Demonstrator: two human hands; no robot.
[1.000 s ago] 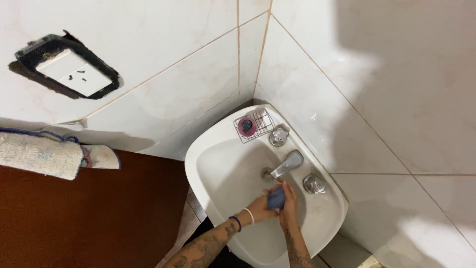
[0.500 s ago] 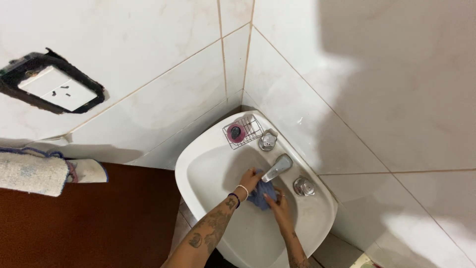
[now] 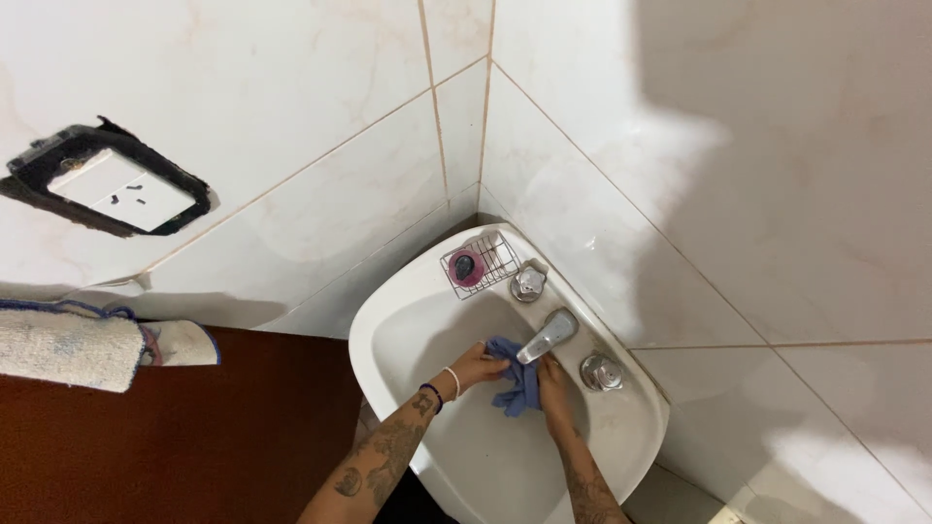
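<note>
A blue cloth (image 3: 518,381) hangs stretched between both hands under the metal tap spout (image 3: 549,335) of a white corner sink (image 3: 388,320). My left hand (image 3: 477,367) grips the cloth's left end. Gripping its right side, my right hand (image 3: 554,379) sits just below the spout. Both tattooed forearms reach in from the bottom edge.
Two metal tap handles (image 3: 529,280) (image 3: 600,371) flank the spout. A wire soap rack (image 3: 478,263) holding a pink soap sits at the sink's back corner. A wall socket (image 3: 118,189) in a rough hole and a hanging towel (image 3: 70,344) are at left. White tiles surround the sink; the floor is dark red.
The cloth went from bunched in my hands to spread between them under the spout. The view shifted, so the sink sits further right and lower.
</note>
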